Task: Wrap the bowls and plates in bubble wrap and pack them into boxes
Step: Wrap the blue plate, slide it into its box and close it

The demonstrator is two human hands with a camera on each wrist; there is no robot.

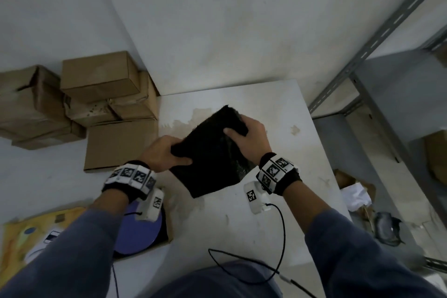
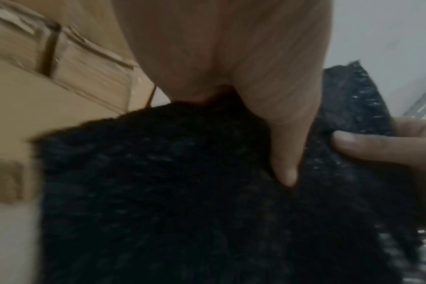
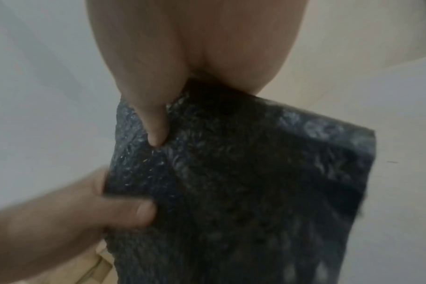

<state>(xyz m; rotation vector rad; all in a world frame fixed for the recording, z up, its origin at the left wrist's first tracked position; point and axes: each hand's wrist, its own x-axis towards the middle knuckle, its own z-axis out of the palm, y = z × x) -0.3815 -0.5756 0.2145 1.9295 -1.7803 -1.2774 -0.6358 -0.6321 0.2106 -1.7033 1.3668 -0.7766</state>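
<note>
Now left hand [image 1: 162,152], right hand [image 1: 249,136] grip black bubble wrap [image 1: 212,159]

Two hands are at work — the left hand [image 1: 162,152] and the right hand [image 1: 249,138] — and between them there is one sheet of black bubble wrap [image 1: 212,155], folded over. One white table [image 1: 242,213] stands under it.

Cardboard boxes [image 1: 99,75] are piled at the left wall: I count five, perhaps six, since the crumpled ones at the far edge run together. One more open box sits low at the left, holding one blue plate [image 1: 137,237].

Each wrist carries one band of black-and-white markers — two bands in all. One black cable [image 1: 280,232] trails across the table. One grey metal shelf unit [image 1: 377,94] stands at the right.
</note>
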